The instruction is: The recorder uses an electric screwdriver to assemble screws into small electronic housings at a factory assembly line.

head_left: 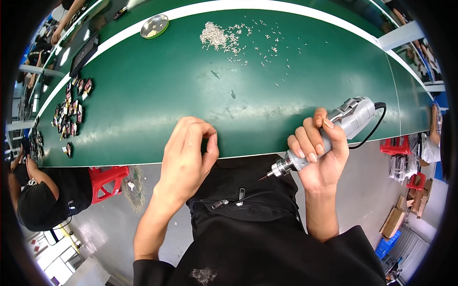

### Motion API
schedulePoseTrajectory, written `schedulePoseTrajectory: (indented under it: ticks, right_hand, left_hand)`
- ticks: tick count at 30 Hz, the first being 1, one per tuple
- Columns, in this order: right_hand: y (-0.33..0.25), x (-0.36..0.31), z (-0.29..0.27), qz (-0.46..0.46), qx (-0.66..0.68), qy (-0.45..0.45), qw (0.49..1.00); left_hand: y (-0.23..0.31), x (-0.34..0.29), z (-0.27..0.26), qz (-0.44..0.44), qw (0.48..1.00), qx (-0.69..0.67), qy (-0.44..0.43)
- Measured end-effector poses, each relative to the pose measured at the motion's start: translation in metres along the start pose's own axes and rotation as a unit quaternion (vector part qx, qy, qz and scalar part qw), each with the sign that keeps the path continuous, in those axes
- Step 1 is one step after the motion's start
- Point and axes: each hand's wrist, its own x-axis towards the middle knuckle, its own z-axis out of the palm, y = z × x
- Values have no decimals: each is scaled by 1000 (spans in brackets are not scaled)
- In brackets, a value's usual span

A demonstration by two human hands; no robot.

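Electric screwdriver: at 3 o'clock in my view, its bit pointing toward 8 o'clock.
Right grip: I hold the grey screwdriver body, fingers and thumb wrapped around it.
Left grip: at 9 o'clock, narrow, thumb and index finger close together; I cannot tell whether they pinch anything.
Tiny silvery pieces: heaped on the green tabletop near 12 o'clock, strays toward 1.
Round dish: 11 o'clock.
Small dark parts: clustered between 9 and 10 o'clock.
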Motion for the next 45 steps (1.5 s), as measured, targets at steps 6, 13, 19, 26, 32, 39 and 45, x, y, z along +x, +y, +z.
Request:
schedulePoseTrajectory:
  ticks: [6, 13, 19, 26, 32, 39, 45]
  right_hand:
    - [3, 5, 18, 11, 14, -29, 999]
    - [13, 8, 51, -39, 55, -153, 986]
    - [15, 10, 66, -77, 69, -182, 978]
    - [20, 9, 69, -86, 84, -163, 979]
    - [17, 10, 67, -96, 58, -178, 978]
    - [14, 11, 55, -120, -7, -183, 976]
    - [19, 29, 41, -90, 67, -160, 981]
  left_hand:
    - [9, -21, 5, -115, 979, -153, 65]
    - [33, -37, 2, -191, 854, -478, 72]
    - [38, -42, 0, -176, 762, -621, 55]
    - [37, -40, -1, -171, 756, -630, 52]
    - [37, -36, -3, -175, 758, -625, 60]
    - [34, -30, 9, -65, 940, -320, 98]
    - [29, -20, 9, -137, 920, -367, 26]
